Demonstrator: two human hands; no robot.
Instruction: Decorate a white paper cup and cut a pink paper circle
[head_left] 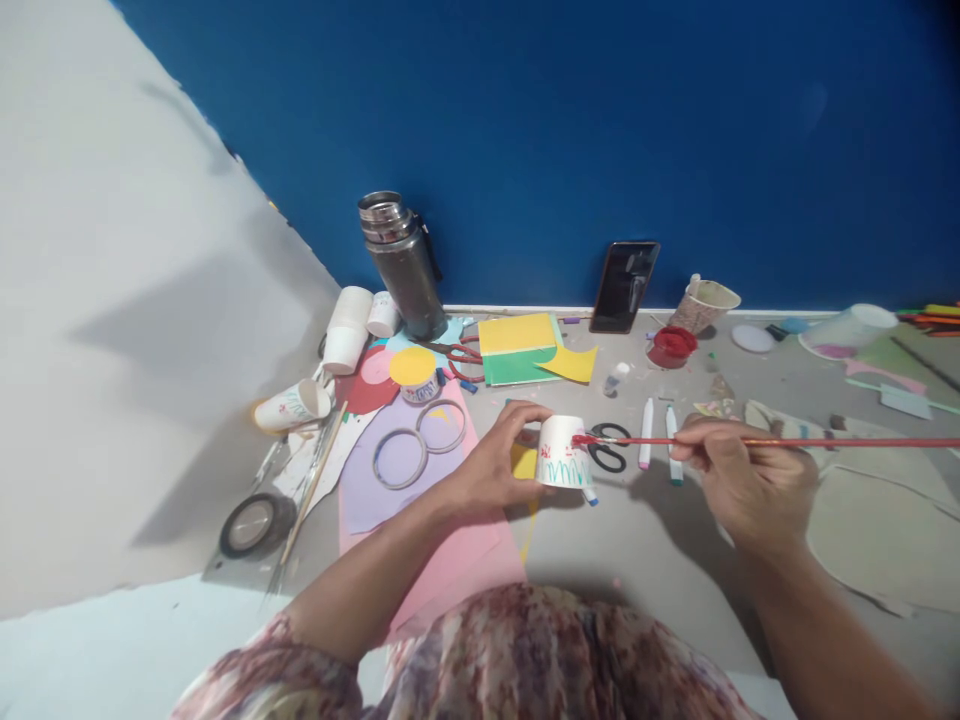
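Observation:
My left hand (499, 462) grips a white paper cup (562, 455) from its left side, the cup's narrower end up. Green zigzag strokes run along the cup's lower part, with small red marks above them. In my right hand (739, 475) is a long red paintbrush (652, 441), held level. Its red-coated tip touches the cup's right upper side. Just behind the brush tip lie black-handled scissors (609, 458). Two markers, one with a pink cap (646, 435) and one with a teal cap (673, 445), lie between the cup and my right hand.
A tub of red paint (673, 347) stands at the back right, near a leaning phone (625, 287). Left of centre are a steel flask (405, 265), stacked paper cups (348, 330), tape rings (400, 458) and coloured paper (465, 560). Cloth pieces (877, 530) lie on the right.

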